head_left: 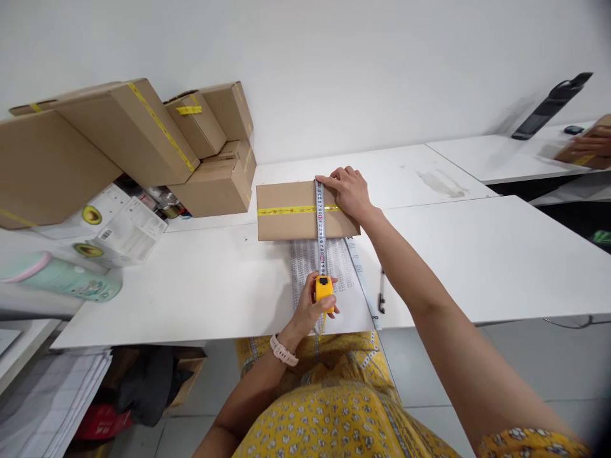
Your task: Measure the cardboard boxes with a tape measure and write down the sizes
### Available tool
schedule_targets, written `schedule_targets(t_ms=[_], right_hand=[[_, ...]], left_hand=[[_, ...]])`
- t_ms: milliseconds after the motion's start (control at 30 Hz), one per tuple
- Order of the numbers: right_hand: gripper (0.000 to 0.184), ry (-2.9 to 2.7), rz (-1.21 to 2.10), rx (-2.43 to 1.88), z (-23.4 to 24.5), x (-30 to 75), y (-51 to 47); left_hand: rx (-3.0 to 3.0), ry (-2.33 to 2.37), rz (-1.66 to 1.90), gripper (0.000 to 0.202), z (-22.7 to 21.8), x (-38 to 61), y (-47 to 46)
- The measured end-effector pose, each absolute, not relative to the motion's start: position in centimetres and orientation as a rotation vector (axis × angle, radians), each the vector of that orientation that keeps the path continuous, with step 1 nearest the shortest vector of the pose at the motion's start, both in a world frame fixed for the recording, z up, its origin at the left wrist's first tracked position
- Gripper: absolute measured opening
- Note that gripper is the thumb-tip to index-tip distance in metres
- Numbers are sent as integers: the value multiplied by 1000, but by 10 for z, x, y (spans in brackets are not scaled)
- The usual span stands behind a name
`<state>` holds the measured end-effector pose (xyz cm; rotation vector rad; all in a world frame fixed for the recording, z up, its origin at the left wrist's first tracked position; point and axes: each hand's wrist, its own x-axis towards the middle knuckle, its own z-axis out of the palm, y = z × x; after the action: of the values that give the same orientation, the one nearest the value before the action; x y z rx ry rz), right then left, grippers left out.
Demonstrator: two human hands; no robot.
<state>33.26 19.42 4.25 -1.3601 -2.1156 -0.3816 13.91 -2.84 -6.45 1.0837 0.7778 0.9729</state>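
Observation:
A flat brown cardboard box (286, 228) with a strip of yellow printed tape lies on the white table in front of me. My left hand (305, 310) is closed round the yellow case of a tape measure (324, 290), near the table's front edge. The silver blade (321, 226) runs out from the case, away from me, and crosses the box's top to its far edge. There, my right hand (351, 189) holds the blade's end with its fingertips, its other fingers curled over the box. Printed sheets of paper (351, 305) lie under the tape measure, partly covered by the box.
Stacked cardboard boxes (143, 133) and a mint-green tumbler (81, 280) stand at the left. A pen (382, 296) lies right of the papers. On the far right are a dark bottle (548, 108) and another person's hand (594, 143) on a box.

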Motion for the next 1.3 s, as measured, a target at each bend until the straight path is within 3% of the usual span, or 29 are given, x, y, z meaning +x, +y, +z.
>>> schedule_targets(t_ms=[367,567,967,1167,1300], right_hand=[[48,-2046,-365,-1449,40,329,185],[58,-2031,-355,-1486,30,327,155],[44,-1980,-130,-1459,-45,332,26],[50,-1400,319,-1312,0,344,-3],[42,-1155,675,-1156,7,359,-30]], left_hand=[[1180,791,978,65,-65,130,-44],[1350,961,1000,79,-80,110,-73],[1413,1137,897,79,-93,89,-89],[1842,1140,569,90,-77,80,-101],[1923,1074,399,88,-66,78,-110]])
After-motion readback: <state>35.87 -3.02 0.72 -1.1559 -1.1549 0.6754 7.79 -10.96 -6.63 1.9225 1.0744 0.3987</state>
